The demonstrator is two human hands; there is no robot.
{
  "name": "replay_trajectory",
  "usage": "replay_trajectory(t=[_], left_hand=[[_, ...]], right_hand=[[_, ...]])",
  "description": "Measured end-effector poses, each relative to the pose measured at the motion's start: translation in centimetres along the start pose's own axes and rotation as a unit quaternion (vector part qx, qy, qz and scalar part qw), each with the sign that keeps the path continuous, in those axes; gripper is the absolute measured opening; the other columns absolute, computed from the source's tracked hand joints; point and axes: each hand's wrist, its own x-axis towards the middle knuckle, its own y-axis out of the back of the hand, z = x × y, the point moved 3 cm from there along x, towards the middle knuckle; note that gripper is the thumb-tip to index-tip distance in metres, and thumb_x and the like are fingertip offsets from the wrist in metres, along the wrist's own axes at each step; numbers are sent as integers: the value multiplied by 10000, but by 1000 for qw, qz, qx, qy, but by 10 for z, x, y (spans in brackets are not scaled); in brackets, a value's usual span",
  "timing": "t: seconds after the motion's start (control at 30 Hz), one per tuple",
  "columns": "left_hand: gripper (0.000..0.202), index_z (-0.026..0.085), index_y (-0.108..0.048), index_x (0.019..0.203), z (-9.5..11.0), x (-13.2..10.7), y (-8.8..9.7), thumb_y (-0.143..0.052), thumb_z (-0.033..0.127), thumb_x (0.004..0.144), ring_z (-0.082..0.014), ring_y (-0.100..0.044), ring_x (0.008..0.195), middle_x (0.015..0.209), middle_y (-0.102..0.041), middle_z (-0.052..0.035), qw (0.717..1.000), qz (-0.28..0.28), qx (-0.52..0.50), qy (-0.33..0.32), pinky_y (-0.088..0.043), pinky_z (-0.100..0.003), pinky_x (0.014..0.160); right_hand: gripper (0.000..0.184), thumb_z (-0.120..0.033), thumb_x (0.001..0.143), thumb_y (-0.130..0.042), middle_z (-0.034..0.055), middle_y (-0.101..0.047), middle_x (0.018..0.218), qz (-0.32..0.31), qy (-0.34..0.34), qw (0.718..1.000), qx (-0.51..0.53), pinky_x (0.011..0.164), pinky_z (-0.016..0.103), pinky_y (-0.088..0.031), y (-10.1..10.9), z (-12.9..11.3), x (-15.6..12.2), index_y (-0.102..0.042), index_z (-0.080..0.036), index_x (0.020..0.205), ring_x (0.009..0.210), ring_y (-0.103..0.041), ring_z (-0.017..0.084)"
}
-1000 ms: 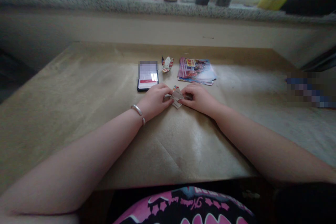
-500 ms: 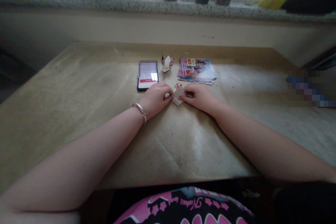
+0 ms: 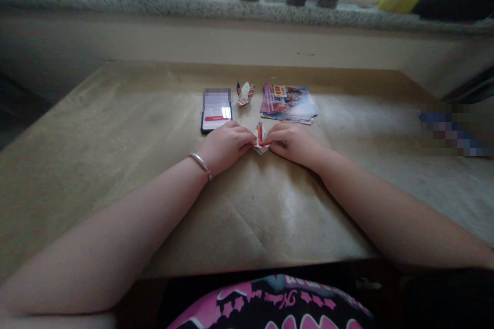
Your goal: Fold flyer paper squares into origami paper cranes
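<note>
A small piece of folded printed paper [image 3: 261, 139], white with red and orange stripes, is pinched between both hands at the middle of the table. My left hand [image 3: 230, 145], with a silver bangle at the wrist, grips its left edge, fingers closed. Against the right edge, my right hand [image 3: 292, 143] has its thumb and fingers pressed together on the paper. The inner folds are too small to make out. Just beyond my left hand lies a phone [image 3: 216, 112], screen lit and partly blurred out.
Behind the hands sit a folded paper shape [image 3: 245, 93] and a stack of colourful printed sheets [image 3: 289, 102]. A blurred-out item [image 3: 455, 133] lies at the table's right. Bottles and jars line the granite windowsill [image 3: 216, 9] past the tan table [image 3: 247, 216].
The paper's plain pale flap no longer faces up; striped sides now show, standing in a point. My right fingers have moved over onto its right side, and my left hand has shifted slightly.
</note>
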Motion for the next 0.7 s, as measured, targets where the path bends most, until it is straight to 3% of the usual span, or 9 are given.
replay_trajectory(t=[0.3, 0.7], left_hand=[[235, 227, -718, 961, 2, -1, 2, -485, 220, 932, -187, -619, 933, 1064, -733, -19, 1000, 2, 12, -25, -465, -322, 851], [261, 218, -732, 953, 10, -1, 7, -471, 236, 939, -197, -622, 913, 1070, -731, -32, 999, -16, 50, -4, -480, -313, 793]], right_hand=[[270, -166, 846, -543, 57, -711, 988, -29, 18, 999, -18, 844, 344, -488, 5, -1, -5, -762, -261, 971, 896, -628, 192], [256, -194, 869, -535, 50, -714, 1017, -63, 34, 994, -79, 813, 325, -485, 11, -3, -5, -760, -264, 969, 907, -644, 195]])
